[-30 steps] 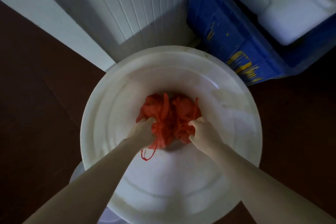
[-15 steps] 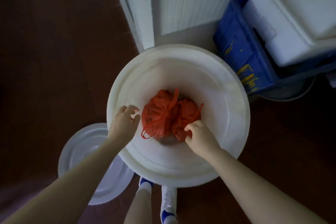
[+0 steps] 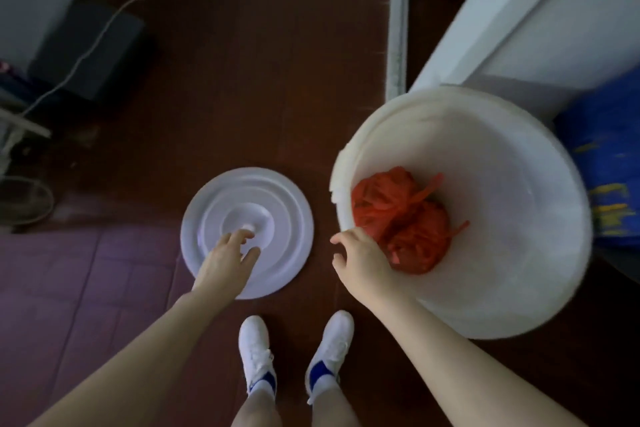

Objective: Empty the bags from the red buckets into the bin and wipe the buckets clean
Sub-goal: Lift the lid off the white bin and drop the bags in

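Note:
Two tied red bags (image 3: 401,218) lie at the bottom of a big white bin (image 3: 502,166) on the right. My right hand (image 3: 360,256) hovers over the bin's near-left rim, fingers loosely curled and holding nothing. The bin's round white lid (image 3: 277,204) lies flat on the dark floor to the left. My left hand (image 3: 225,260) reaches over the lid with spread fingers, near its centre knob (image 3: 247,227). No red bucket is in view.
A blue crate (image 3: 602,163) stands right of the bin, a white door or wall panel (image 3: 519,21) behind it. A dark box (image 3: 90,48) and a white cable (image 3: 114,14) are at far left. My white shoes (image 3: 294,354) stand near the lid.
Both hands have let go of the red bags. My left hand moved left out of the bin to above the lid. The view swung left, showing more floor.

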`<control>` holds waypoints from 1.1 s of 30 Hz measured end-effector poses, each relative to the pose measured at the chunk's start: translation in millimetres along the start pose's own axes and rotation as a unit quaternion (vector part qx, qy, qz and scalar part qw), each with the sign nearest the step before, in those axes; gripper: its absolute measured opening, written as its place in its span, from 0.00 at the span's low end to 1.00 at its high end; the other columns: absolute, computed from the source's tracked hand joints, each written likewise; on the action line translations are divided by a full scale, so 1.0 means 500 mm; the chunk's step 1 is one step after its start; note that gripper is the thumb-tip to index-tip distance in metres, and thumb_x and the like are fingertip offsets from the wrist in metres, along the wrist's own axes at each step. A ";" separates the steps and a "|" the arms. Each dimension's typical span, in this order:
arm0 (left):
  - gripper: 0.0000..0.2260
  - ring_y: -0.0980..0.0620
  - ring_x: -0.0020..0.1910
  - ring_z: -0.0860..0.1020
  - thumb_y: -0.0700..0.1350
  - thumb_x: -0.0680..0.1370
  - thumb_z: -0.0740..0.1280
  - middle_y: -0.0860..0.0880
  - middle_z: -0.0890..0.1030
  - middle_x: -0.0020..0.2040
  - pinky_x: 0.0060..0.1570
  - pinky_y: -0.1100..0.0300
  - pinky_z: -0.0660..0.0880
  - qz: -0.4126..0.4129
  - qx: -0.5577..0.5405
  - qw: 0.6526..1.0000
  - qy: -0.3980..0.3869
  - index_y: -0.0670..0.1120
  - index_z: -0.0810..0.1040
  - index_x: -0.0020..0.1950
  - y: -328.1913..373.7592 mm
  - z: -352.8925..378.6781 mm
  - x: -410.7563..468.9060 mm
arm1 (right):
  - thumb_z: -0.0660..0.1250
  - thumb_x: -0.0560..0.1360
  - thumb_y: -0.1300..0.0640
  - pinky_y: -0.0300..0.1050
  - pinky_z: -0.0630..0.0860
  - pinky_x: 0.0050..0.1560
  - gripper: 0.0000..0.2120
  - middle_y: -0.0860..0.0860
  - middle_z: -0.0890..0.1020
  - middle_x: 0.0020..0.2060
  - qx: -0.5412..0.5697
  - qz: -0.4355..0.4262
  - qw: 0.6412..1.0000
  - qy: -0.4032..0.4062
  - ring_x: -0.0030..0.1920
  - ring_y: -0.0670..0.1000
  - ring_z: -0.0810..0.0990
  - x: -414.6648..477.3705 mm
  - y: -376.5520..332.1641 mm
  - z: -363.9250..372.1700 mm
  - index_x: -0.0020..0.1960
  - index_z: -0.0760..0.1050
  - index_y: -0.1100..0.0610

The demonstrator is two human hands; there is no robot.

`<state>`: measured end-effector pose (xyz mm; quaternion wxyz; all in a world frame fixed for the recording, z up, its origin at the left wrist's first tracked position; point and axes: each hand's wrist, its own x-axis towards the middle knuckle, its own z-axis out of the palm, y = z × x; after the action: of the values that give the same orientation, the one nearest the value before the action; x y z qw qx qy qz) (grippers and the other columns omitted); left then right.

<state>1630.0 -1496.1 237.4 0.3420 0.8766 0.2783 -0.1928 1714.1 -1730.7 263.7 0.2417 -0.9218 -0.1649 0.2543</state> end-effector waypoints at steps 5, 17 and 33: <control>0.25 0.43 0.72 0.62 0.54 0.79 0.64 0.48 0.62 0.75 0.66 0.47 0.65 -0.039 0.052 0.998 -0.020 0.53 0.64 0.75 -0.143 -0.011 -0.007 | 0.62 0.77 0.57 0.48 0.73 0.59 0.18 0.52 0.73 0.63 -0.053 -0.040 0.993 -0.096 0.61 0.54 0.73 0.056 -0.084 0.154 0.67 0.71 0.55; 0.28 0.45 0.76 0.55 0.56 0.80 0.62 0.50 0.52 0.79 0.64 0.46 0.70 -0.069 0.099 0.992 -0.022 0.55 0.56 0.78 -0.505 0.184 0.173 | 0.64 0.78 0.52 0.52 0.73 0.60 0.24 0.53 0.70 0.65 -0.156 -0.067 0.965 -0.199 0.63 0.55 0.70 0.337 -0.071 0.591 0.72 0.65 0.53; 0.30 0.44 0.77 0.50 0.58 0.79 0.61 0.47 0.47 0.79 0.69 0.46 0.63 -0.100 0.085 0.990 0.049 0.56 0.53 0.78 -0.748 0.499 0.499 | 0.61 0.79 0.58 0.51 0.68 0.58 0.19 0.54 0.69 0.64 -0.306 -0.197 0.920 -0.143 0.63 0.57 0.69 0.690 0.081 0.994 0.69 0.68 0.52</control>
<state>1553.7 -1354.9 -251.4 0.2315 0.8787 0.3633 -0.2058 1730.7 -1437.3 -266.7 -0.0331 -0.8535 -0.4457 0.2678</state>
